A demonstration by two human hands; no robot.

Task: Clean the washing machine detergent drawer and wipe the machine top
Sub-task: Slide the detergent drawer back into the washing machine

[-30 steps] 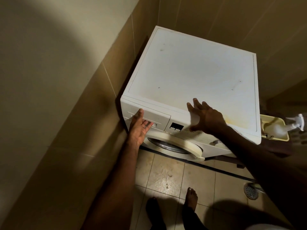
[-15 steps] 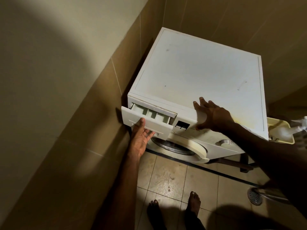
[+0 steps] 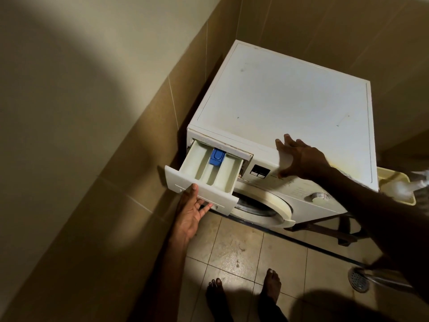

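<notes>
Your left hand (image 3: pixel 192 211), fingers hooked under the front panel, has pulled the detergent drawer (image 3: pixel 209 173) much further out than half a second ago, so its compartments can now be cleaned. It sticks out at the near left of the washing machine (image 3: pixel 290 108), pale and stained, with a blue insert (image 3: pixel 217 157) at the back. Your right hand (image 3: pixel 300 159) rests with fingers spread on the front edge of the marked machine top.

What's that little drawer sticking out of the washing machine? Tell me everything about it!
The detergent drawer is whitish plastic, pulled far out of the washing machine's upper front corner by the wall. Inside are long compartments split by dividers, with a blue insert at the back of the middle one. Its flat front panel has a grip recess underneath, where the left hand holds it.
</notes>
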